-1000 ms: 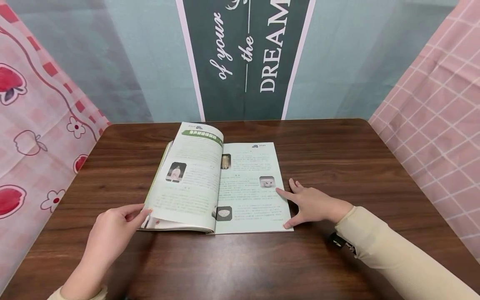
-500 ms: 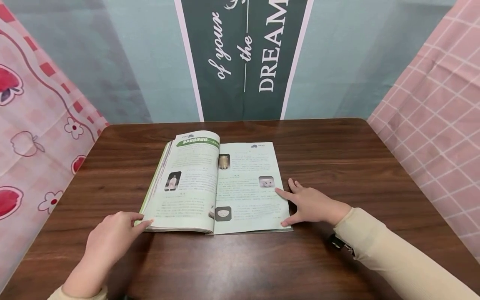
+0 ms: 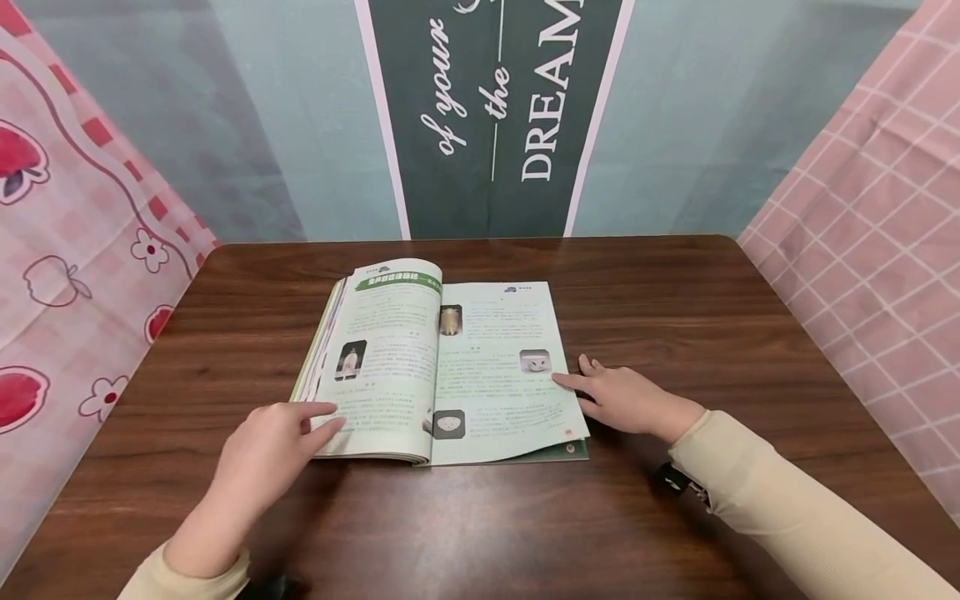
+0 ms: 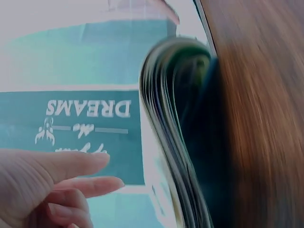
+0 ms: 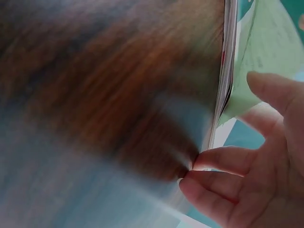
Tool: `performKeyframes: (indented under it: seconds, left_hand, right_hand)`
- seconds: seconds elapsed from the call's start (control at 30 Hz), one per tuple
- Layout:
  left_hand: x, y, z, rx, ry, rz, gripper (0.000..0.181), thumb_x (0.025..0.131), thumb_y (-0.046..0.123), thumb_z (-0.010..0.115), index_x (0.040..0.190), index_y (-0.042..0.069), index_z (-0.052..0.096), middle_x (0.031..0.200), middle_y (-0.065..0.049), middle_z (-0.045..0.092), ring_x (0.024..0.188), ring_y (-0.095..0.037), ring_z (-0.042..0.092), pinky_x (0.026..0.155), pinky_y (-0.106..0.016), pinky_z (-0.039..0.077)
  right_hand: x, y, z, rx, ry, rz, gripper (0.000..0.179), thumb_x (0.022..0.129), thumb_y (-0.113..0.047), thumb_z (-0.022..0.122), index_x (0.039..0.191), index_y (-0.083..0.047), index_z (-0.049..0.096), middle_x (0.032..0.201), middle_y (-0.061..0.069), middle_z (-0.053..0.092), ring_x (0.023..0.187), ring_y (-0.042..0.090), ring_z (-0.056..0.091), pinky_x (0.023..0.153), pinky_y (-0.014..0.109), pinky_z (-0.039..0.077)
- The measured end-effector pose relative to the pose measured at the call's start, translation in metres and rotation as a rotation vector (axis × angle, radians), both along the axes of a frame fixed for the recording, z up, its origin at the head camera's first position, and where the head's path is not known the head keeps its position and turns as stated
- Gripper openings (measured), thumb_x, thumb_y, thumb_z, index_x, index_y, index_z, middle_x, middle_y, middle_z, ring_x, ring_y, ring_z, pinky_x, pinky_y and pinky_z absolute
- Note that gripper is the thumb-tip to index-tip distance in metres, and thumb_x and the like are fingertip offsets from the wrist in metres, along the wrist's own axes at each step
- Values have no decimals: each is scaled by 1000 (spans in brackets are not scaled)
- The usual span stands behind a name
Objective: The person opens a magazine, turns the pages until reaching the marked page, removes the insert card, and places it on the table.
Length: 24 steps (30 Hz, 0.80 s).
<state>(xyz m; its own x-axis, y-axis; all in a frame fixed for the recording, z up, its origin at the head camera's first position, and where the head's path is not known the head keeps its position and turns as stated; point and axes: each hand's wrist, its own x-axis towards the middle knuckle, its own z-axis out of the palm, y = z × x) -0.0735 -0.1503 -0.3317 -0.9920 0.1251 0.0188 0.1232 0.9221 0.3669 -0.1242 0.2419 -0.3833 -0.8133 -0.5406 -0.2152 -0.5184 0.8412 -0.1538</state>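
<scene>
An open magazine [image 3: 491,375] lies on the table, its left half curving up toward the spine. My left hand [image 3: 273,446] is over the lower left page, thumb and forefinger extended and apart with nothing between them; the left wrist view shows these fingers [image 4: 97,164] beside the thick page stack [image 4: 166,123]. At the right edge my right hand [image 3: 626,400] holds the right page [image 5: 270,42] between thumb below and forefinger above. Its other fingers [image 5: 209,190] reach down beside the edge. The page's lower corner is raised, baring a dark green sheet [image 3: 566,451] beneath.
The brown wooden table [image 3: 712,317] extends around the magazine. Behind it hangs a blue-green cloth [image 3: 675,125] with a dark lettered panel [image 3: 495,125]. A fruit-patterned pink cloth [image 3: 67,250] stands at the left, a pink checked one [image 3: 885,217] at the right.
My left hand has laid the left page down, let go of its corner and moved inward and up over it. My right thumb has slid under the right page, lifting its lower corner.
</scene>
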Motion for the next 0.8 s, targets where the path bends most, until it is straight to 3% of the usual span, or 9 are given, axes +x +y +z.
performKeyframes:
  seconds: [0.13, 0.27, 0.4, 0.53, 0.8]
  left_hand:
    - [-4, 22, -3, 77, 73, -79, 21, 76, 31, 61, 91, 18, 68, 51, 9, 51, 47, -6, 40, 43, -27, 33]
    - [-12, 52, -9, 195, 107, -153, 18, 76, 28, 62, 88, 17, 69, 70, 9, 62, 51, -3, 44, 49, -24, 36]
    - [-22, 87, -17, 297, 77, -222, 20, 77, 30, 61, 89, 16, 69, 57, 12, 56, 44, 0, 38, 45, -21, 33]
    - [-28, 118, -20, 313, 74, -295, 24, 78, 32, 59, 92, 15, 68, 40, 13, 38, 39, 0, 32, 41, -21, 30]
    - [-33, 172, -18, 267, 126, -375, 27, 77, 37, 59, 97, 20, 66, 44, 12, 43, 40, 0, 36, 37, -19, 29]
  right_hand:
    - [-1, -1, 2, -13, -30, -9, 37, 90, -24, 40, 125, -16, 43, 122, 32, 34, 108, 38, 39, 75, 47, 39]
    - [-4, -2, 3, -35, -61, -49, 37, 90, -29, 38, 124, -16, 45, 122, 31, 34, 109, 38, 38, 81, 49, 34]
    - [-8, -3, 3, -56, -53, -69, 39, 90, -36, 36, 121, -16, 49, 120, 32, 36, 108, 39, 40, 82, 48, 34]
    - [-10, -5, 2, -75, -67, -76, 42, 89, -40, 35, 119, -15, 50, 118, 32, 38, 107, 40, 40, 83, 49, 33]
    - [-9, -7, 1, -74, -59, -103, 44, 88, -44, 36, 117, -15, 52, 117, 31, 39, 106, 39, 41, 81, 49, 34]
